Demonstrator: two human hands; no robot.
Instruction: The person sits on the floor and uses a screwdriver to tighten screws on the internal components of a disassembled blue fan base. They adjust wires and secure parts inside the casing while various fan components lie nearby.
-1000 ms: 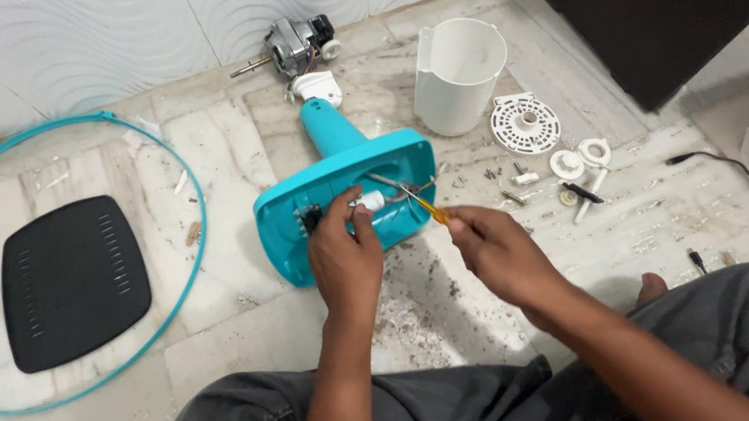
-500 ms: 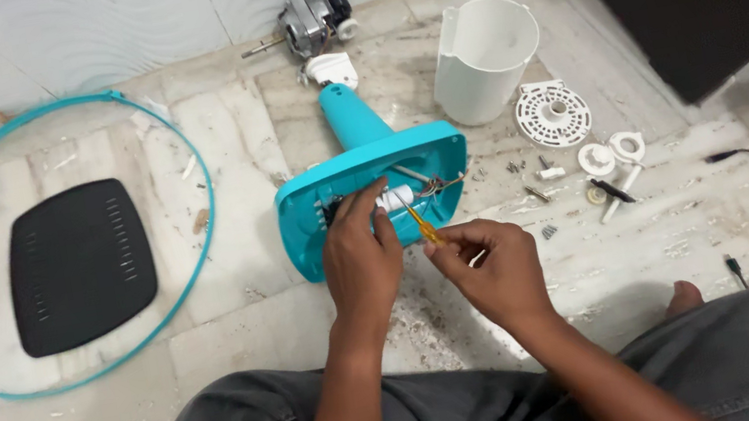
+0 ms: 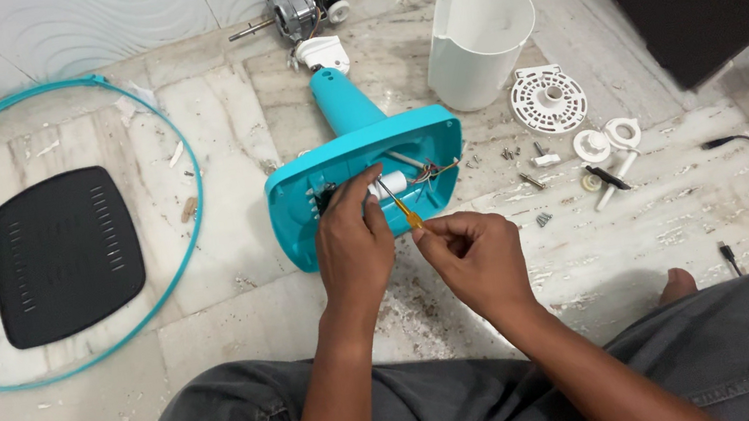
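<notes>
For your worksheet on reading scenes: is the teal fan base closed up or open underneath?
Open: the teal fan base lies tipped with its hollow underside showing, wires and a white part exposed.

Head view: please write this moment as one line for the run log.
left hand: on teal base | right hand: holds screwdriver, tip in base | white cup: upright, apart

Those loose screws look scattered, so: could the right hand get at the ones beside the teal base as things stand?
Probably yes: the screws lie open on the floor, but the right hand holds a screwdriver.

Even, soft indoor light, faint shadows, sharp focus throughout, mild wide-angle bending at the edges.
</notes>
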